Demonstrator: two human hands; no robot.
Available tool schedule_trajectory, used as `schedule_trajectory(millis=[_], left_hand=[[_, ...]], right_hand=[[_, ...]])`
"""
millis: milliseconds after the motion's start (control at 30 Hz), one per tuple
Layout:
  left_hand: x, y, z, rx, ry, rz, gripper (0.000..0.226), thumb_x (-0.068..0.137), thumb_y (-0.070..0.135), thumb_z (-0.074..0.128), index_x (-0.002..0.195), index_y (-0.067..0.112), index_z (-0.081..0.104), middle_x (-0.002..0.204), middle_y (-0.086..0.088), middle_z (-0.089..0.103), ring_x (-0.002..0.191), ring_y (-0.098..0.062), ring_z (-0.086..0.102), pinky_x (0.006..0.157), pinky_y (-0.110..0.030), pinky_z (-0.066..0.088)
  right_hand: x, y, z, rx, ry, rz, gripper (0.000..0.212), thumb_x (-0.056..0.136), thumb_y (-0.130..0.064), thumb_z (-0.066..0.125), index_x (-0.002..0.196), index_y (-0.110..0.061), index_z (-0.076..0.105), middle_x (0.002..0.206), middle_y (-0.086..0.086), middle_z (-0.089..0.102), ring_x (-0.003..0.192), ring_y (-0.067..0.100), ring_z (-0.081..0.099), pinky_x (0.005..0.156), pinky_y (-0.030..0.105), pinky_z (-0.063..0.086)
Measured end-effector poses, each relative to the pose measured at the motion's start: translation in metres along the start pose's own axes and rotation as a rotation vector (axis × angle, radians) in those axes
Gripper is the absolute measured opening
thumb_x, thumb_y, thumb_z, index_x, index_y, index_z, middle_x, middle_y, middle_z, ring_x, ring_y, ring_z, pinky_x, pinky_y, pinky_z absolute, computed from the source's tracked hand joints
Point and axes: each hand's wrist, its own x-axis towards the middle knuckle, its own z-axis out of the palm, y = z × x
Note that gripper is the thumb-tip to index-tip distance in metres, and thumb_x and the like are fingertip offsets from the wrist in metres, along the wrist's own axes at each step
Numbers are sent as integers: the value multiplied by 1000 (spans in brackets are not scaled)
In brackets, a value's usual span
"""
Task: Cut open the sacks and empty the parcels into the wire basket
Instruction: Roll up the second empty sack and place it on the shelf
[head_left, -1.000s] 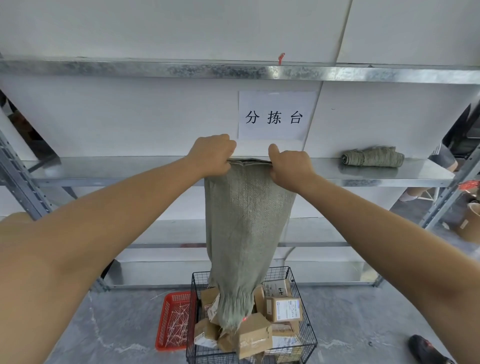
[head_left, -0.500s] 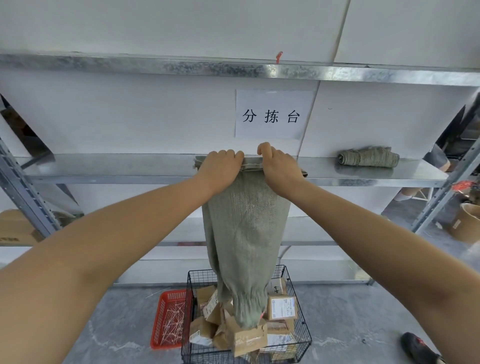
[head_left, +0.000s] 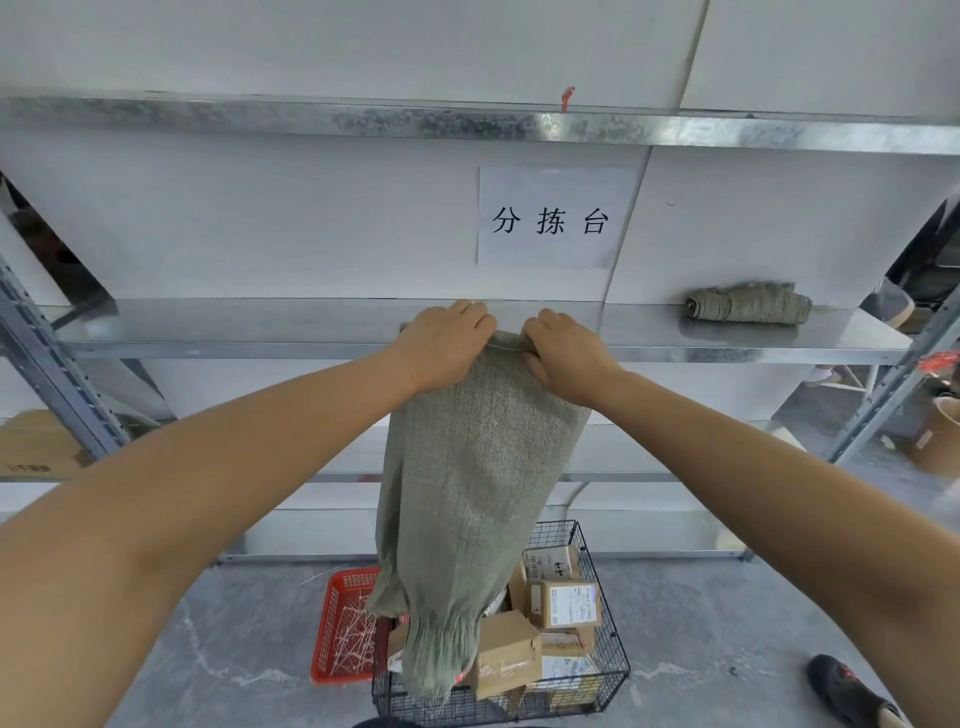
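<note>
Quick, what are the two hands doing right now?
Left hand: closed, gripping the top edge of the green sack.
Right hand: closed, gripping the same edge.

Bright, even, diffuse light with faint shadows; wide-angle view bows straight lines outward at the edges.

Rolled sack (head_left: 748, 304) on metal shelf (head_left: 260, 327); red tray (head_left: 345, 629) below.

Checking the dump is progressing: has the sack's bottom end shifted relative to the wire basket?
Yes. The sack has swung left, toward the wire basket's left edge.
</note>
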Motion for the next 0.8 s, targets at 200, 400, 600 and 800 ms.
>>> schedule_trajectory(millis=[200, 400, 600, 800], left_hand=[[-5, 12, -1, 32, -36, -3, 24, 91, 5, 40, 114, 5, 47, 113, -13, 50, 98, -28, 51, 60, -32, 30], [-3, 17, -5, -70, -46, -148, 39, 87, 1, 44, 125, 3, 35, 112, -15, 51, 93, -29, 55, 63, -32, 34], [-5, 14, 6, -63, -47, -135, 39, 92, 6, 38, 129, 4, 31, 107, -14, 56, 89, -29, 57, 61, -33, 36], [-12, 1, 13, -195, -18, -30, 41, 86, 32, 45, 118, 6, 43, 111, -12, 49, 98, -23, 48, 68, -28, 35]], right_hand=[[2, -8, -5, -23, -144, 23, 22, 89, -10, 49, 110, -6, 43, 97, 10, 53, 86, 29, 54, 63, 31, 32], [3, -19, 1, 43, -78, 15, 39, 87, 6, 38, 125, -2, 33, 87, 15, 56, 69, 25, 45, 60, 33, 34], [3, -19, 6, -60, 12, 6, 49, 88, -9, 44, 135, -8, 31, 119, 14, 53, 104, 31, 51, 87, 37, 38], [-2, -11, 10, -125, -20, -100, 70, 84, -61, 30, 133, -11, 36, 119, 11, 45, 106, 28, 43, 91, 38, 33]])
